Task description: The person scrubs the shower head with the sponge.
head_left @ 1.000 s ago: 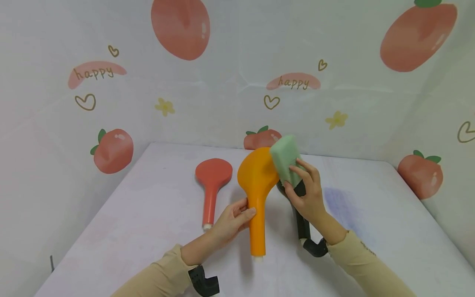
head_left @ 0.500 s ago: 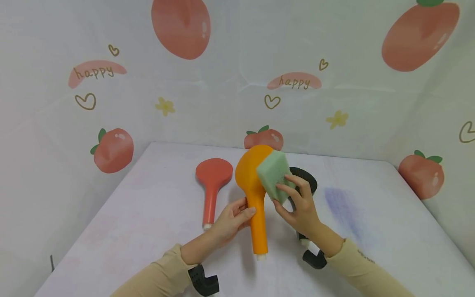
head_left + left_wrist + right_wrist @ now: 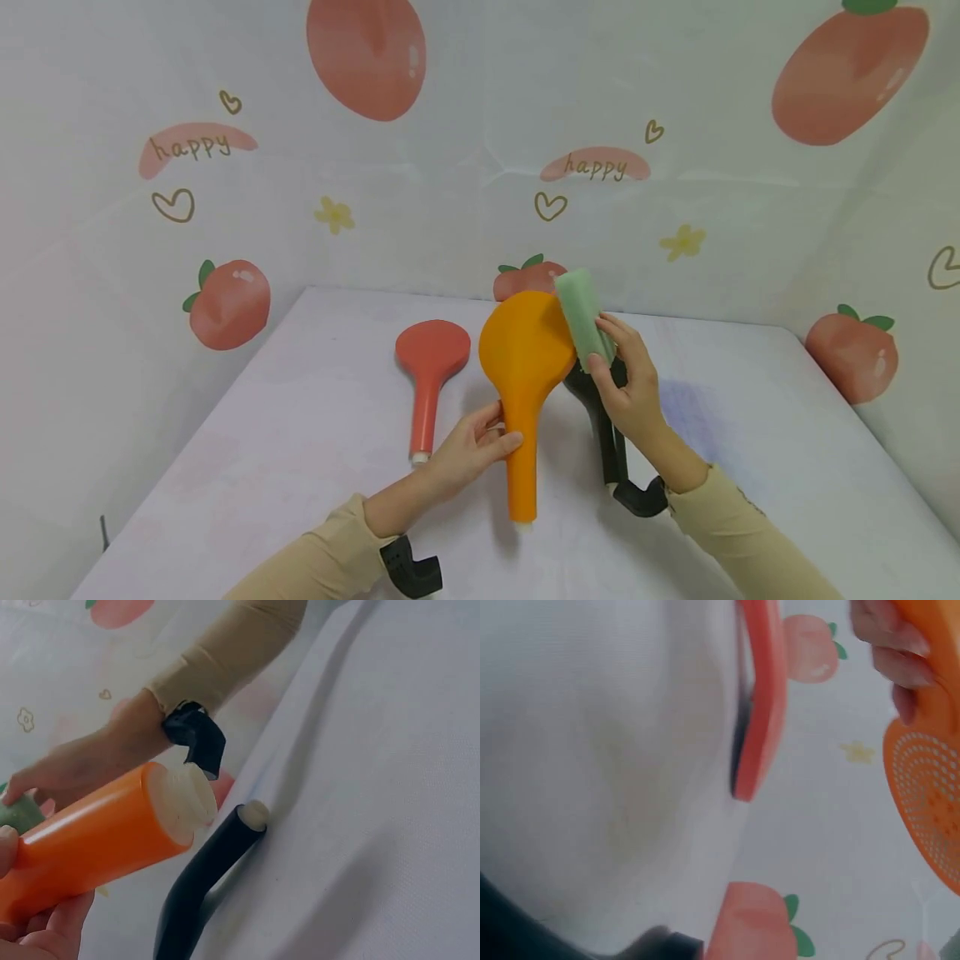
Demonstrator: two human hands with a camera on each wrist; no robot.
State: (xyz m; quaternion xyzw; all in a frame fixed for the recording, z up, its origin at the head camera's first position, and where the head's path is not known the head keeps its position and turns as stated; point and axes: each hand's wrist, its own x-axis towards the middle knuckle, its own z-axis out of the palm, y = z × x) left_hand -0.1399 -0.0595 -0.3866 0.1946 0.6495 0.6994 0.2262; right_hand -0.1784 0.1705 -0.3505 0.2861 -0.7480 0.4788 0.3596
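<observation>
In the head view my left hand [image 3: 476,446] grips the handle of an orange shower head [image 3: 525,350], held upright above the table. Its smooth back faces the head camera. The perforated spray face [image 3: 930,795] shows in the right wrist view, and the left wrist view shows the white threaded end [image 3: 187,796]. My right hand [image 3: 630,392] holds a pale green sponge [image 3: 581,317] between thumb and fingers, against or very near the head's right edge; contact is hard to tell. In the right wrist view only a sponge corner [image 3: 951,949] appears.
A red shower head [image 3: 431,350] lies on the white table [image 3: 300,417] left of the orange one. A black shower head [image 3: 600,417] lies to the right, partly hidden by my right hand and the sponge. Behind the table hangs a fruit-printed backdrop [image 3: 450,208].
The sponge went down and left over the orange shower head's back, then up and right to its edge, turning edge-on. The shower head tilted slightly; my left hand kept its grip.
</observation>
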